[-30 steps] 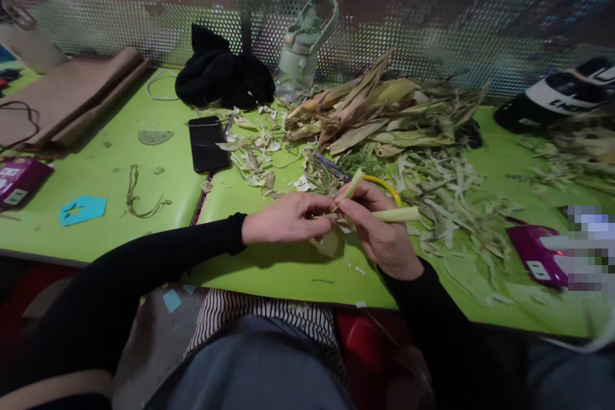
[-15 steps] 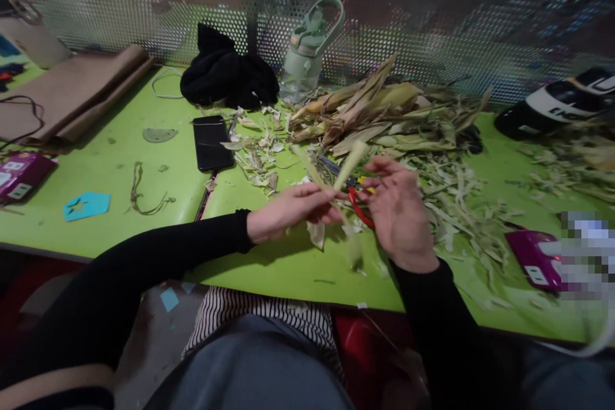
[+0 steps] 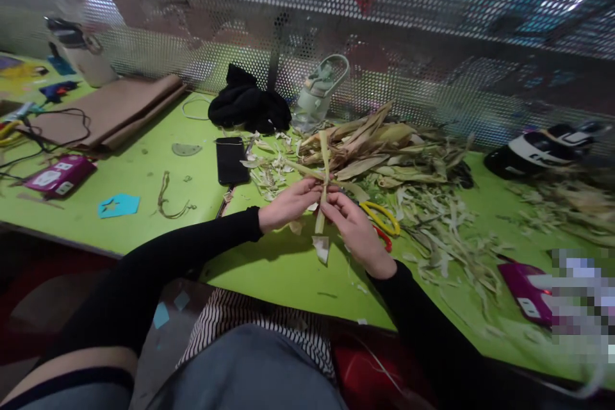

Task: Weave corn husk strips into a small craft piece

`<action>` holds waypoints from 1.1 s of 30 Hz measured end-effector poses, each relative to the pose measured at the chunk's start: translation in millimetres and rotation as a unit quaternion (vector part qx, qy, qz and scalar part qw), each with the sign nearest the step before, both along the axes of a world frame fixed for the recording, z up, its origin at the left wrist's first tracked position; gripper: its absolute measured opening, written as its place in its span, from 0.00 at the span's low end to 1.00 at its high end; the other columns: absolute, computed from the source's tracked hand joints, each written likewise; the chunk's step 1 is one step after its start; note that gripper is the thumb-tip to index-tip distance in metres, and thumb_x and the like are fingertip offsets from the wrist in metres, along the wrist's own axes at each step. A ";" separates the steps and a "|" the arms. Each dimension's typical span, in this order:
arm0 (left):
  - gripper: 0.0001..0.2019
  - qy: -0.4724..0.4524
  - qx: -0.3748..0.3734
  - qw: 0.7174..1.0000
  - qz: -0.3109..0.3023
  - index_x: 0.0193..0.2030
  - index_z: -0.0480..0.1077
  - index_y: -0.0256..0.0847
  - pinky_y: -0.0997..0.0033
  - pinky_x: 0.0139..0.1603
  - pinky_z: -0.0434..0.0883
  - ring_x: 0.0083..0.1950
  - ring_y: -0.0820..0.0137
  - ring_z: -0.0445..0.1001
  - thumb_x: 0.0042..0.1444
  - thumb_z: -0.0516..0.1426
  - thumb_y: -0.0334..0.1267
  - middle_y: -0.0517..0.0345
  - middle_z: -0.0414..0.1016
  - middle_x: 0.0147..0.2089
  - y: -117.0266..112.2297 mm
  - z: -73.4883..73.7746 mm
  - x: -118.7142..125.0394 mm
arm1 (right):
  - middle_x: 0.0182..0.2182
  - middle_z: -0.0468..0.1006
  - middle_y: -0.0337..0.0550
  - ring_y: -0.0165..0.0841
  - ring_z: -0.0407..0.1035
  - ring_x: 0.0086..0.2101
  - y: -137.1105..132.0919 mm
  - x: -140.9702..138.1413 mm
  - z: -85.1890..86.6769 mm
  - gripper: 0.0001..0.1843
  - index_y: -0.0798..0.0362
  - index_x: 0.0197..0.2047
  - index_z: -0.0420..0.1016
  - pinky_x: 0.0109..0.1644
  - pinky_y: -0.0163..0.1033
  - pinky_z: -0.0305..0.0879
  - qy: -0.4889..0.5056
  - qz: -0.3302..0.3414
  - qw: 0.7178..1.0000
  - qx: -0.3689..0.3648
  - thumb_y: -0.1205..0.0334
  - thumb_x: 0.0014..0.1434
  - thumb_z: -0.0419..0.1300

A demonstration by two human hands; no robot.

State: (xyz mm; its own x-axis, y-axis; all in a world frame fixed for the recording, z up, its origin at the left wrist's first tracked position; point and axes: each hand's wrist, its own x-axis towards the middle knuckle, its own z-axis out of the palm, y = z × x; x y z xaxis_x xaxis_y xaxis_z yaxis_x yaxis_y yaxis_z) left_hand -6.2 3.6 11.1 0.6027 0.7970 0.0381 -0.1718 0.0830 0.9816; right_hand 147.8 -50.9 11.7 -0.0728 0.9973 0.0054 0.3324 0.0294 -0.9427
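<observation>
Pale corn husk strips (image 3: 325, 152) cross one another between my hands, over the front part of the green table. My left hand (image 3: 293, 204) pinches them at the crossing from the left. From the right, my right hand (image 3: 353, 227) closes its thumb and fingers on the same husk strips, just below the crossing. One strip hangs down toward the table. Scissors with yellow and red handles (image 3: 382, 218) lie right behind my right hand, their blades partly hidden. A heap of dried corn husks (image 3: 379, 141) is spread beyond my hands, with shredded scraps around it.
A black phone (image 3: 232, 160) lies left of the husks. Behind it are black cloth (image 3: 250, 106) and a green bottle (image 3: 314, 99). A dark bottle (image 3: 533, 147) lies at right. Purple boxes (image 3: 528, 291) sit at both sides. Brown paper (image 3: 120, 109) is at the left.
My right hand has moved in from the right, from open fingers to a grip on the husk strips. The strips have turned more upright. The view has tilted up.
</observation>
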 end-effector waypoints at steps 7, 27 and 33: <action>0.11 0.173 0.139 0.975 0.002 0.38 0.70 0.34 0.69 0.44 0.72 0.39 0.70 0.76 0.67 0.51 0.38 0.52 0.77 0.40 9.6 -10.9 -11.0 | 0.21 0.58 0.30 0.28 0.54 0.23 -0.3 3.4 -1.9 0.15 0.50 0.38 0.69 0.26 0.35 0.53 0.038 -0.020 0.999 -0.029 0.46 0.63 0.56; 0.13 -0.011 0.043 0.999 -0.021 0.49 0.71 0.34 0.66 0.49 0.74 0.44 0.72 0.75 0.63 0.59 0.41 0.50 0.75 0.47 -4.8 -21.7 -11.6 | 0.34 0.81 0.47 0.40 0.74 0.34 -4.9 11.2 -18.1 0.11 0.51 0.41 0.74 0.40 0.44 0.67 -0.225 -0.009 0.962 0.154 0.53 0.65 0.56; 0.19 -0.042 0.038 0.997 -0.042 0.54 0.70 0.36 0.66 0.48 0.74 0.43 0.70 0.75 0.69 0.49 0.49 0.50 0.76 0.45 -9.9 -22.3 -3.9 | 0.29 0.71 0.35 0.29 0.67 0.28 0.4 2.1 -20.7 0.18 0.49 0.38 0.66 0.34 0.37 0.68 0.086 -0.023 0.995 0.033 0.41 0.61 0.59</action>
State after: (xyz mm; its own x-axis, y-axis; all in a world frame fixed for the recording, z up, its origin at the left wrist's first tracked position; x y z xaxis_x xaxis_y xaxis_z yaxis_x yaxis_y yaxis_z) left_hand -10.1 -6.3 -11.2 0.6599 0.7362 0.1501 -0.2492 0.0260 0.9681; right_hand 149.8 -50.5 -9.0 -0.0196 0.9967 0.0788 0.1678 0.0810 -0.9825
